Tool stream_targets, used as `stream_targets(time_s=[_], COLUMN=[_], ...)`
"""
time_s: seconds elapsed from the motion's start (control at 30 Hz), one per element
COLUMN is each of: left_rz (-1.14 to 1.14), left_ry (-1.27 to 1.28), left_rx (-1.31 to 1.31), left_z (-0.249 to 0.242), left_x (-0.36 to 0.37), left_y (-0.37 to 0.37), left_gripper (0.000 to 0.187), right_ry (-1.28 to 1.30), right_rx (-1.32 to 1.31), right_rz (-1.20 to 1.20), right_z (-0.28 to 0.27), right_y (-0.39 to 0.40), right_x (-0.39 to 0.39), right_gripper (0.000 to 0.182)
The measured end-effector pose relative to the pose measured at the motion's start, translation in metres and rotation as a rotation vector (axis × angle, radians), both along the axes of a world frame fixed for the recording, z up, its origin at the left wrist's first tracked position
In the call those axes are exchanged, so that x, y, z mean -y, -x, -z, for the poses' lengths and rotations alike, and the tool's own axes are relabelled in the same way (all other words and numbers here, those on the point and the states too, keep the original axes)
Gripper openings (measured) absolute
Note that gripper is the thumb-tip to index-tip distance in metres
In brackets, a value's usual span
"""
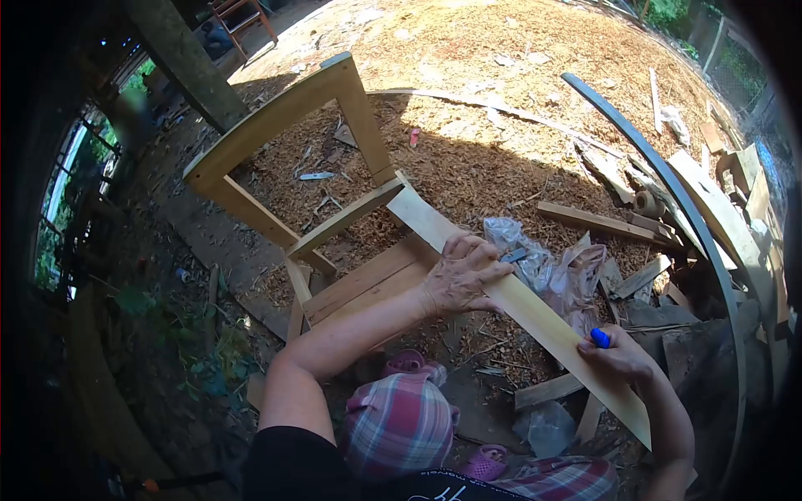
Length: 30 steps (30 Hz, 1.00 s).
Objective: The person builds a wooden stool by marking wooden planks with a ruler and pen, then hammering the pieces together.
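Observation:
A long, pale wooden board (543,321) slants from the chair frame toward my lower right. My left hand (464,277) is closed over its upper middle, the fingers curved across the board and the thumb near its lower edge. Farther down, my right hand (620,355) touches the board and grips a blue pen (600,337), of which only a blue end shows. The far end of the board rests against a wooden chair frame (351,219), which has an open back and a wooden panel (368,284) below. The right fingertips are partly hidden.
Wood shavings (501,150) cover the ground. Plastic bags (547,263), offcuts (601,224) and a long curved strip (660,167) lie to the right. A post (188,63) stands at upper left. My knee in plaid cloth (401,422) is below the board.

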<state>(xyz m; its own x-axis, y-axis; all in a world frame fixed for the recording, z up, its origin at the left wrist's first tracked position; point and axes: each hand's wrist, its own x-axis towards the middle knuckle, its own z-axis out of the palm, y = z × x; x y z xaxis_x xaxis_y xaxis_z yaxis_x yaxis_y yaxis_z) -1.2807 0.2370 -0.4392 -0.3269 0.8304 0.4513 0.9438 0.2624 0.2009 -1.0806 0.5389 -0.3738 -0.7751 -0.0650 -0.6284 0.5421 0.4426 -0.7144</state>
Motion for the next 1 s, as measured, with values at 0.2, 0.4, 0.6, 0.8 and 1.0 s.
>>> stream_targets(time_s=[0.2, 0.4, 0.6, 0.8, 1.0], left_rz=[0.104, 0.227, 0.253, 0.207, 0.198], left_ry=[0.112, 0.247, 0.265, 0.332, 0.403], left_rx=[0.069, 0.107, 0.15, 0.174, 0.228], left_z=[0.014, 0.016, 0.018, 0.018, 0.016], left_x=[0.014, 0.021, 0.027, 0.031, 0.032], left_y=[0.032, 0.057, 0.079, 0.088, 0.096], left_gripper=[0.077, 0.081, 0.078, 0.075, 0.074], right_ry=[0.138, 0.234, 0.27, 0.273, 0.279], right_rx=[0.02, 0.079, 0.135, 0.08, 0.128], right_rz=[0.11, 0.193, 0.181, 0.108, 0.061], right_z=[0.046, 0.067, 0.067, 0.065, 0.067], right_y=[0.001, -0.001, 0.017, 0.041, 0.048], right_x=[0.041, 0.069, 0.076, 0.07, 0.07], right_gripper=[0.033, 0.037, 0.038, 0.034, 0.033])
